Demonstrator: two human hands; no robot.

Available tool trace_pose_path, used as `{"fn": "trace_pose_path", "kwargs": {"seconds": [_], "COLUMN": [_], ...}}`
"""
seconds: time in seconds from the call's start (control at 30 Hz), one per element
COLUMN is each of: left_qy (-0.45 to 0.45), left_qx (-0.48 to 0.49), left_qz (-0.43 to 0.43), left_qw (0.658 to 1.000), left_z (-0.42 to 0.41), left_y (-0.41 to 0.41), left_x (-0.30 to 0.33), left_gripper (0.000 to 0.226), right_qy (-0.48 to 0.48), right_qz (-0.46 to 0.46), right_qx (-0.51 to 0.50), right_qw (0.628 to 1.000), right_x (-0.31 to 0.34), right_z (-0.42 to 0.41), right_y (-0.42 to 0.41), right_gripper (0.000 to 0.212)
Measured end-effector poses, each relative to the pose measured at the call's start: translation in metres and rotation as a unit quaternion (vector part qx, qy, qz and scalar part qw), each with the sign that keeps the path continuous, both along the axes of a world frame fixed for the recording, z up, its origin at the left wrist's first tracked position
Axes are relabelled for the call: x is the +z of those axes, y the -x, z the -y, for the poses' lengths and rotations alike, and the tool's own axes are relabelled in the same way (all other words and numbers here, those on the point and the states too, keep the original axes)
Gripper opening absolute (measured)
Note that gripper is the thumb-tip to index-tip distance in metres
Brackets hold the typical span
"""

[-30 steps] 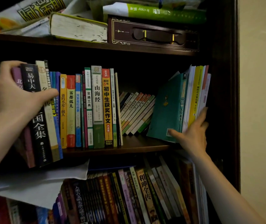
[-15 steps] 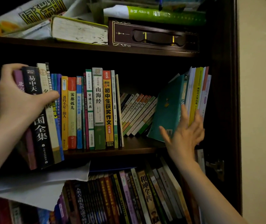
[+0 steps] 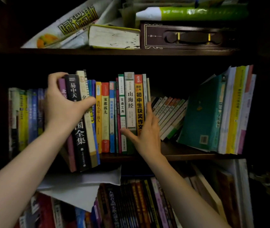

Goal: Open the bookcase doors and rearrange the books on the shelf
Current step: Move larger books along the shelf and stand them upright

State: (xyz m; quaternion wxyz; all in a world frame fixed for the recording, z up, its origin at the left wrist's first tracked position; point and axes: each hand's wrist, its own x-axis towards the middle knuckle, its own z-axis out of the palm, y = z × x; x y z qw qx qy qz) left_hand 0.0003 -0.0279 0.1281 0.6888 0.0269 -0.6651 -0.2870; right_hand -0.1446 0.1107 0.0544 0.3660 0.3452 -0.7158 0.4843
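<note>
The bookcase stands open, its middle shelf [image 3: 180, 155] packed with books. My left hand [image 3: 63, 106] grips a bundle of books: a purple one, a black book [image 3: 80, 142] with white characters and a cream one, pulled out so they overhang the shelf edge. My right hand [image 3: 145, 134] lies flat and open against the right end of the upright row, touching the orange-spined book [image 3: 139, 102] and the grey-green one [image 3: 130, 99]. Thin books [image 3: 170, 116] lean behind it. A teal book [image 3: 201, 119] leans at the right with tall thin books [image 3: 236, 112].
The upper shelf holds a thick book lying flat [image 3: 114, 37], a dark ornate box [image 3: 188, 37], a green package [image 3: 196, 13] and a printed bag [image 3: 70, 28]. White paper [image 3: 81, 186] hangs below the middle shelf. More books [image 3: 139, 204] fill the lower shelf.
My right hand left the teal book at the right and moved left to the end of the upright row. My left hand kept its grip on the pulled-out books.
</note>
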Motion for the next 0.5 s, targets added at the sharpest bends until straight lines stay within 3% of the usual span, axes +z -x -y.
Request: {"fn": "trace_pose_path", "kwargs": {"seconds": [0.1,0.33,0.5], "left_qy": [0.003,0.011,0.004], "left_qx": [-0.012,-0.022,-0.023], "left_qz": [0.003,0.002,0.0], "left_qw": [1.0,1.0,1.0], "left_z": [0.001,0.005,0.006], "left_y": [-0.002,-0.008,-0.01], "left_x": [0.0,0.0,-0.001], "left_gripper": [0.072,0.072,0.068], "right_qy": [-0.004,0.071,0.034], "right_qz": [-0.012,-0.024,-0.024], "right_qx": [-0.044,-0.046,-0.092], "right_qw": [0.999,0.996,0.995], "right_x": [0.0,-0.006,-0.002], "right_z": [0.006,0.01,0.019], "right_y": [0.003,0.005,0.004], "right_gripper": [0.118,0.116,0.118]}}
